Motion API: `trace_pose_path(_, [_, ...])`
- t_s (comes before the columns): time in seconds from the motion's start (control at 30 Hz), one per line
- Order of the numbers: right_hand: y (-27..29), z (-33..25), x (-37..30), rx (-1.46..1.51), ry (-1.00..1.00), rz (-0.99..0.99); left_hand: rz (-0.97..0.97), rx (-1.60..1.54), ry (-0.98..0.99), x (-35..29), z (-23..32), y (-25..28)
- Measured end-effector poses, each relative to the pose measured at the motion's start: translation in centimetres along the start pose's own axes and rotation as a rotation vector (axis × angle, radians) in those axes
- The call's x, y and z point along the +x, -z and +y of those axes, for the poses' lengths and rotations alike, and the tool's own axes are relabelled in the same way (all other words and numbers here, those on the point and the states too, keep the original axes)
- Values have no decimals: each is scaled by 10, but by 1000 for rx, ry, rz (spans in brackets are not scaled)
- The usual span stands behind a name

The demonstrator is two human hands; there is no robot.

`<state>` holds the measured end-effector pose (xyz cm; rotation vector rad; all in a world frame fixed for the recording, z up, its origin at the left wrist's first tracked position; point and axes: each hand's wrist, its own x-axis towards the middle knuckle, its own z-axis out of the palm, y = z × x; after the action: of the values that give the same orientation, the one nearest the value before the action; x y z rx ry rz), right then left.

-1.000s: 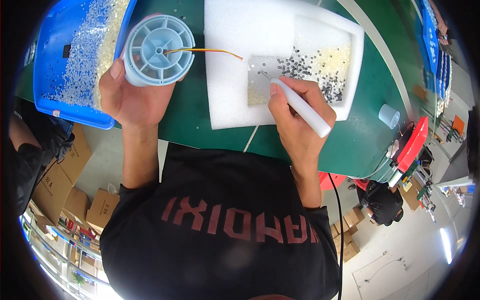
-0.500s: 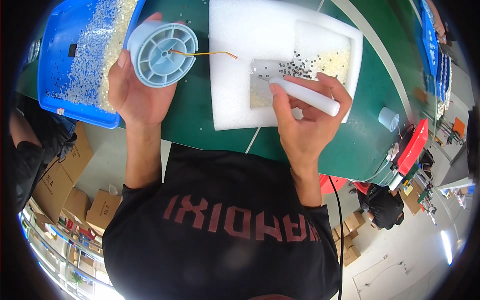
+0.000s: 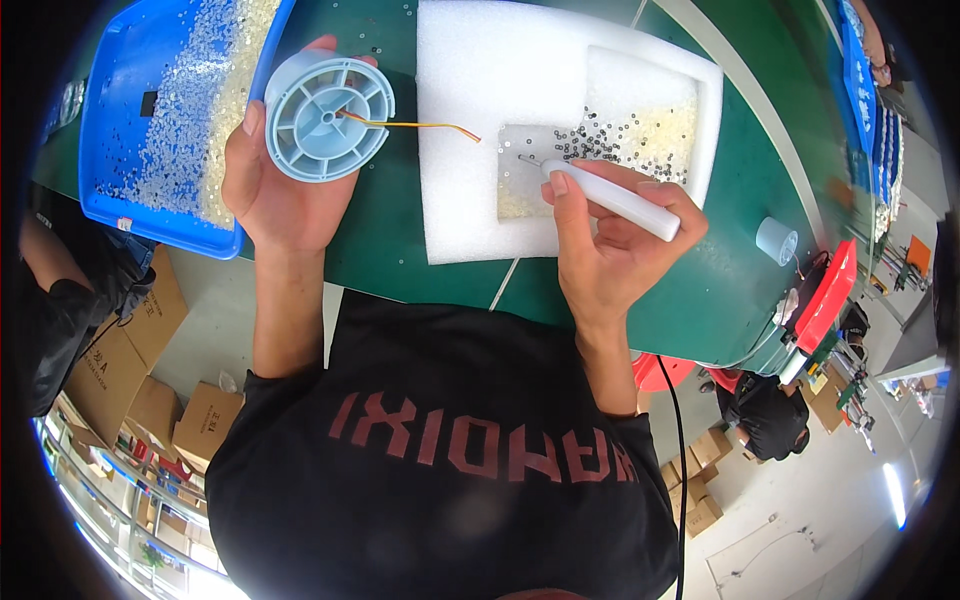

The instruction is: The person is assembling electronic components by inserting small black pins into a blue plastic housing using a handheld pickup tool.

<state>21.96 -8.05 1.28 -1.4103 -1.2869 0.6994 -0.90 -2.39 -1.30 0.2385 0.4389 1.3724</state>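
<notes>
My left hand (image 3: 290, 205) is wrapped round a light blue round plastic housing (image 3: 330, 160), whose spoked, ring-shaped end faces me. Thin yellow and red wires (image 3: 420, 125) stick out of its centre to the right. In my right hand (image 3: 610, 240) is a white pen-shaped tool (image 3: 615, 200), its thin metal tip pointing left. That tip is over the recess of a white foam tray (image 3: 460, 190). Small black rings (image 3: 590, 135) and pale, yellowish rings (image 3: 665, 145) lie scattered in the tray's recesses. Whether the tip carries a ring is too small to tell.
A blue tray (image 3: 125, 215) full of clear, pale and black little rings stands at the left of the green table (image 3: 385, 240). Another light blue housing (image 3: 776, 240) sits at the right, near a red bin (image 3: 828, 300). Other people (image 3: 765, 415) are nearby.
The housing in my left hand has tilted slightly and shifted a little down with its wires. The pen-shaped tool has moved slightly down, its tip still over the foam recess.
</notes>
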Motion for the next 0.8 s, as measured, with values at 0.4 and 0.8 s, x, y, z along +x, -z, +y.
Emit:
trace_pose_path(0.4, [33,-39,4,-524,132,-184,33,231,39,4,-11,-6])
trace_pose_path(0.8, [25,-24,-20,-569,98,-231,16,184,93,-2,-14,-33])
